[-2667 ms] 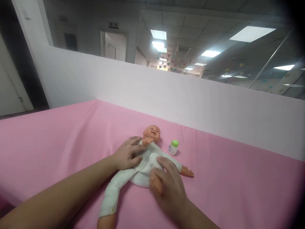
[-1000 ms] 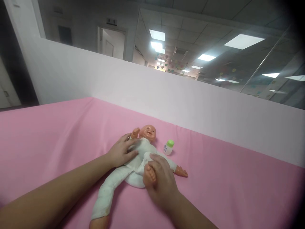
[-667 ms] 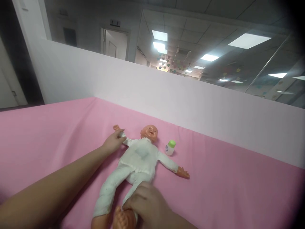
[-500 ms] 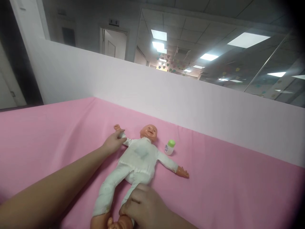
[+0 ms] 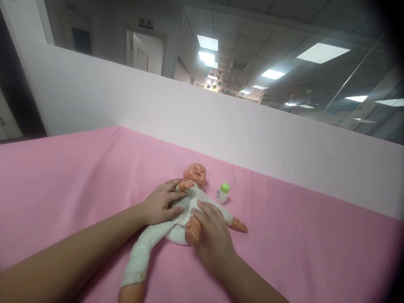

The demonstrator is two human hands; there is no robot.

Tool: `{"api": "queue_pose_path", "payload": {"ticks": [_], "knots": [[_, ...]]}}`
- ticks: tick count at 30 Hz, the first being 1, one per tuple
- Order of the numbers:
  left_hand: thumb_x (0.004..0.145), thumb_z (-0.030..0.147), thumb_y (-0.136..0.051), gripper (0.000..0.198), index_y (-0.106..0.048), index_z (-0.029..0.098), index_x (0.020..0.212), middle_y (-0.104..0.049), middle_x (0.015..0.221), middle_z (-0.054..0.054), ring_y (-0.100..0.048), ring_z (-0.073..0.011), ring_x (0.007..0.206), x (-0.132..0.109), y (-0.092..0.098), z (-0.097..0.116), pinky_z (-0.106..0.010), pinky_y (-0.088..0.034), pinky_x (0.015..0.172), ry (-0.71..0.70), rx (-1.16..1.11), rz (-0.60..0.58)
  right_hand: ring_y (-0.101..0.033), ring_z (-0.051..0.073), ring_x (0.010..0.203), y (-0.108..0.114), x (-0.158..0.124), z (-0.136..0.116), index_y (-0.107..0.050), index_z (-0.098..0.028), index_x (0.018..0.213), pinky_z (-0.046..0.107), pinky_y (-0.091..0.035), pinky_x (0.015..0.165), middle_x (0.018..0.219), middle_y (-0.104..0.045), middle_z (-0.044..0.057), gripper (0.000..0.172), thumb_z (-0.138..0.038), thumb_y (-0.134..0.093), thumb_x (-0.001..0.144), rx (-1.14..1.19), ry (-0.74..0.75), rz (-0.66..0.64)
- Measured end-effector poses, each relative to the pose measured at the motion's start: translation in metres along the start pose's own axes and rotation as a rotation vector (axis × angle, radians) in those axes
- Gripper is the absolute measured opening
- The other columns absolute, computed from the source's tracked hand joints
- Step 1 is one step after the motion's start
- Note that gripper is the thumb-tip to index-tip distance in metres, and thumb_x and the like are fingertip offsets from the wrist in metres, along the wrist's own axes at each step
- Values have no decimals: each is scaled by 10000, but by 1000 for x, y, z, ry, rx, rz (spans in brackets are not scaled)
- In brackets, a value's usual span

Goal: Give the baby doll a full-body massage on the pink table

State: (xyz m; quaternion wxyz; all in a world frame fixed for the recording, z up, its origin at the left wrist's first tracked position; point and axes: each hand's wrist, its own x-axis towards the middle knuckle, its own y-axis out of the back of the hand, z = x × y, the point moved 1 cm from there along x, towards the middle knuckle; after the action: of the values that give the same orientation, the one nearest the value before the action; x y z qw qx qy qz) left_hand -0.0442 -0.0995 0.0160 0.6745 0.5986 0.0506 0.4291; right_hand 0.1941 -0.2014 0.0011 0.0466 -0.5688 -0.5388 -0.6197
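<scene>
A baby doll [image 5: 196,192] in white cloth clothing lies on its back, its smiling head [image 5: 195,173] toward the wall. My left hand [image 5: 162,202] holds the doll's arm on the left folded across its chest, and the doll's small hand [image 5: 185,185] shows past my fingers. Wrapped around the doll's lower leg near the foot [image 5: 193,230], my right hand [image 5: 215,235] keeps that leg bent up over the belly. The other leg [image 5: 139,256] stretches down toward me. The doll's other arm [image 5: 237,224] lies out to the right, untouched.
A small bottle with a green cap [image 5: 222,193] stands right of the doll's head. Pink sheeting [image 5: 293,248] covers the surface under the doll. Behind it runs a low white wall [image 5: 252,139] topped by glass, with a doorway [image 5: 147,52] beyond.
My left hand has brought the doll's arm inward from the side onto its chest. My right hand has lifted the doll's leg, bending it up over the belly.
</scene>
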Motion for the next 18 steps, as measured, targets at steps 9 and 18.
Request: {"api": "queue_pose_path", "payload": {"ticks": [9, 18], "knots": [[936, 530, -622, 592, -582, 285, 1473, -359, 1642, -94, -351, -359, 1499, 2, -2, -3, -501, -333, 1225, 109, -95, 47, -540, 306, 1318, -2, 4, 12, -530, -239, 1406, 558, -487, 1086, 1446, -566, 125, 456, -225, -584, 954, 12, -3, 10], [882, 479, -639, 658, -532, 274, 1498, -632, 1365, -106, -659, -314, 1163, 4, -9, -59, -460, -496, 1043, 697, -410, 339, -634, 200, 865, -1, -9, -45, -609, -207, 1124, 362, -543, 801, 977, -679, 57, 233, -299, -607, 909, 244, 304, -107]]}}
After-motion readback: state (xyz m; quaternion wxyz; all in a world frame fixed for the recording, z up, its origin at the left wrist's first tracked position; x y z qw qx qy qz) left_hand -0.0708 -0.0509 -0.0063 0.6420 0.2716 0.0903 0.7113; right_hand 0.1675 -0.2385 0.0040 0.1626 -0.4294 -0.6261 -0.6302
